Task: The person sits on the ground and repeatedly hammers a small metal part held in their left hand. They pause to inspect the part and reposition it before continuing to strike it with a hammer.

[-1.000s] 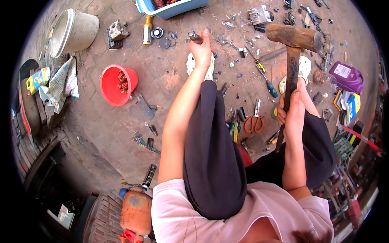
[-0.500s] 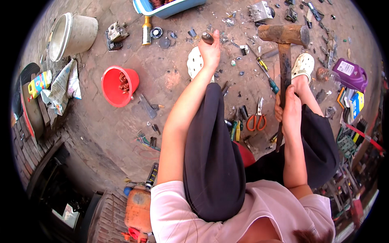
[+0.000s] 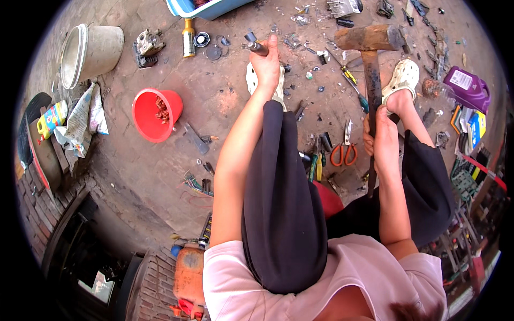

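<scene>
My left hand (image 3: 266, 65) is closed around a short, round metal bar (image 3: 258, 48). It is held tilted above the littered ground, near my left clog (image 3: 251, 80). A small dark piece (image 3: 250, 37) shows beyond the bar's end; whether it is joined to the bar I cannot tell. My right hand (image 3: 383, 136) grips the lower part of the dark handle of a sledgehammer (image 3: 371, 38). The hammer's rusty, blocky head is at the far end, near my right clog (image 3: 404, 75), and the handle's butt sticks out below my hand.
Orange-handled scissors (image 3: 344, 153), a screwdriver (image 3: 364, 102) and pliers (image 3: 314, 167) lie between my legs. At left are a red bucket (image 3: 157, 128) with copper-coloured scraps and a white bucket (image 3: 104, 51). A blue tub (image 3: 214, 12) is far ahead. A purple jug (image 3: 468, 88) stands right.
My left hand has shifted slightly left and the bar now tilts more to the left, showing more of its length. The hammer has barely moved; the view has shifted a little.
</scene>
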`<state>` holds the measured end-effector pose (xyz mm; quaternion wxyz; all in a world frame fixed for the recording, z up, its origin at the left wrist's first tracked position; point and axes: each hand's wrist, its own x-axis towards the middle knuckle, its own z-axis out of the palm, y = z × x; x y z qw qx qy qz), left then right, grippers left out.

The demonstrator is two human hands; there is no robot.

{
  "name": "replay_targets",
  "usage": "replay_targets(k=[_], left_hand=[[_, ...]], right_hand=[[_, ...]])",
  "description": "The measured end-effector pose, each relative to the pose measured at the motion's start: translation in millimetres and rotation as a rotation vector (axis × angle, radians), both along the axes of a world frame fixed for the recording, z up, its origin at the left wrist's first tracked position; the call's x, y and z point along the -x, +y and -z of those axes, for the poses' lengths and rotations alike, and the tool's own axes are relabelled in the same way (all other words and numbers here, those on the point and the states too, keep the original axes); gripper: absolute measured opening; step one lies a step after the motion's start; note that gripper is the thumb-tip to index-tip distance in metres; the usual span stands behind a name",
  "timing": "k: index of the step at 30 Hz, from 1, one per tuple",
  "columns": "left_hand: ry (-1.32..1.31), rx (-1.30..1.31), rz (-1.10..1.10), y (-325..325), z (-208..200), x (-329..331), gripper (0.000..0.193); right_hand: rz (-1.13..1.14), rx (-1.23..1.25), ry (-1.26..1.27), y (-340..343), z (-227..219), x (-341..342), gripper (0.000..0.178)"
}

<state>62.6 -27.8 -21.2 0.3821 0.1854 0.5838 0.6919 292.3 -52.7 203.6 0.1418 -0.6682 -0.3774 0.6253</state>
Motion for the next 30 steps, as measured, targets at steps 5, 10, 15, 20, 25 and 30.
replay_targets(k=[5, 10, 15, 20, 25, 30], left_hand=[[-0.017, 0.048, 0.090, 0.6, -10.8, -6.1, 0.045], [0.088, 0.087, 0.158, -1.4, -5.3, -6.6, 0.051], [0.108, 0.099, 0.178, -5.6, -6.9, -10.2, 0.051], [0.153, 0.118, 0.207, -3.5, -18.0, -14.1, 0.051], [0.341, 0.097, 0.391, -1.4, -24.1, -16.5, 0.045], [0.366, 0.075, 0.509, 0.9, -28.7, -20.0, 0.038]], right_hand=[[-0.001, 0.018, 0.005, -0.1, 0.0, -0.1, 0.054], [-0.013, 0.006, 0.025, -0.3, 1.4, -1.8, 0.054], [-0.042, 0.023, -0.009, -0.3, 4.6, -7.3, 0.055], [-0.020, 0.027, 0.009, -1.5, 10.1, -12.7, 0.054], [-0.011, 0.004, -0.025, -4.2, 5.0, -10.4, 0.053], [-0.026, -0.068, -0.013, -9.8, -3.9, -7.1, 0.052]])
